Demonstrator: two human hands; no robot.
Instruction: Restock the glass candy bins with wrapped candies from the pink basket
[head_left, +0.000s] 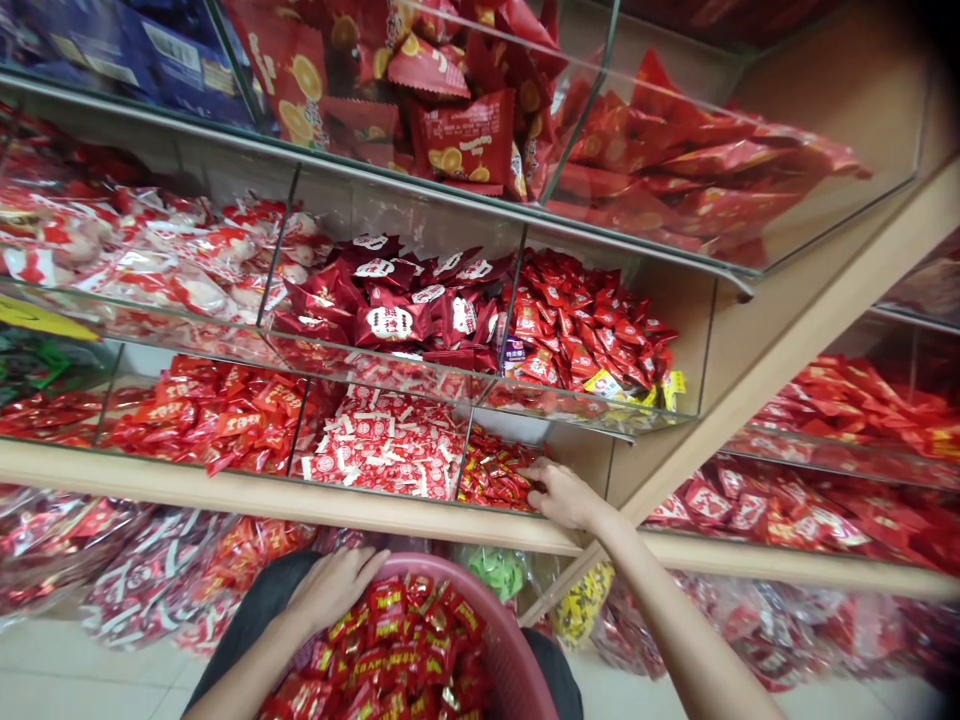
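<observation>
A pink plastic basket sits between my knees, heaped with red-wrapped candies printed in yellow. Over its upper left rim lies my left hand, holding the basket's edge; part of the rim is hidden under it. My right hand reaches into the lowest shelf's right compartment, fingers bent and a little apart. Its fingertips touch small red and yellow candies there, and I see none between the fingers. Just left of that compartment are red and white wrapped candies.
Glass dividers and front panels edge the stacked shelves. A slanted wooden post stands close to my right arm. Above are dark red packets and small red packets. Bagged sweets lie under the wooden ledge.
</observation>
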